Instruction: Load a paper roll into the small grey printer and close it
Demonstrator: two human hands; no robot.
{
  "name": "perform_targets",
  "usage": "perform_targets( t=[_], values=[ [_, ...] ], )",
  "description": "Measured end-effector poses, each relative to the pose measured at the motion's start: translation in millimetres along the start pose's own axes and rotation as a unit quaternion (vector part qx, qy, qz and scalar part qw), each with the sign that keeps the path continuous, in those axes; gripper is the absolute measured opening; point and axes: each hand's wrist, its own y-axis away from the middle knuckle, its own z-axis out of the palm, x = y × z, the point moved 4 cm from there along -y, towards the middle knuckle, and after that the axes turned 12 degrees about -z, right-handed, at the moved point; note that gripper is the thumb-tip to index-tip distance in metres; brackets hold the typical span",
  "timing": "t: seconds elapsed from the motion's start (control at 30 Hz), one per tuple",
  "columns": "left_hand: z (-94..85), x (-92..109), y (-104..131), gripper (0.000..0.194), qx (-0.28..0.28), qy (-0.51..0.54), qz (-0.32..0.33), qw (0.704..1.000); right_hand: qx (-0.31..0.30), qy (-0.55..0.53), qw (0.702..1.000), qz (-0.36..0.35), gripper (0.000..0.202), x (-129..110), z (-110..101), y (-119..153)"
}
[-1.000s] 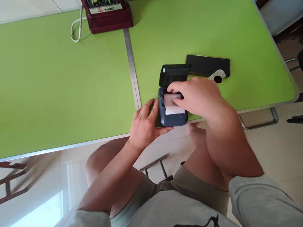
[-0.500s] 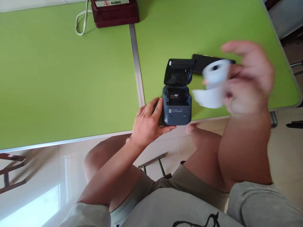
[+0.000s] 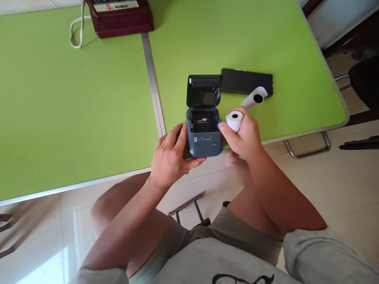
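Observation:
A small dark blue label printer [image 3: 205, 145] lies at the table's front edge. Its black lid [image 3: 203, 91] is swung back, and the paper bay inside holds no roll. My left hand [image 3: 170, 157] grips the printer's left side, with the thumb along the front bottom edge. Just right of the printer, my right hand [image 3: 245, 136] is closed around a white paper roll [image 3: 234, 121], its round end and dark core hole facing up. A loose, curled tail of paper [image 3: 251, 100] sticks out behind the roll, beyond the fingers.
Behind the printer a black phone [image 3: 244, 81] lies flat, partly overlapped by the paper tail. A dark red box-like device [image 3: 122, 21] with a white cord [image 3: 81, 31] stands at the back left. A metal strip [image 3: 153, 85] crosses the green table [image 3: 89, 106].
My right hand has come down and left with the paper roll, from above the phone to beside the printer. The left hand keeps its hold. The whole view has shifted slightly.

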Motion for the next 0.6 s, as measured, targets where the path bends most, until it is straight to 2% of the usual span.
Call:
perform_targets(
  t=[0.13,0.23,0.33,0.4,0.47,0.53,0.6],
  values=[
    [-1.4,1.5,0.0,0.099,0.012,-0.009,0.008,1.000,0.009,0.057,0.998,-0.020,0.023,3.6,-4.3,-5.2],
    [-2.4,2.5,-0.1,0.100,0.016,-0.013,0.010,1.000,-0.023,0.067,0.997,-0.004,0.027,7.3,-0.3,-9.2],
    [-1.9,2.5,-0.4,0.101,0.008,-0.017,0.005,1.000,-0.064,0.095,0.993,0.040,0.032,5.6,2.9,-10.1],
    [-1.1,2.0,-0.5,0.101,0.001,-0.015,0.002,1.000,-0.058,0.107,0.992,0.025,0.037,-1.0,-1.4,-10.0],
    [-0.5,1.1,-0.6,0.103,-0.004,-0.009,-0.001,1.000,-0.010,0.114,0.993,-0.033,0.040,-8.7,-13.5,-9.8],
    [-0.2,0.3,-0.8,0.103,-0.007,-0.004,-0.003,1.000,0.078,0.126,0.984,-0.095,0.033,-11.0,-32.0,-8.7],
    [-0.5,0.0,-0.9,0.103,-0.004,-0.007,0.000,1.000,0.159,0.151,0.970,-0.102,0.025,-2.0,-49.2,-7.1]
  ],
)
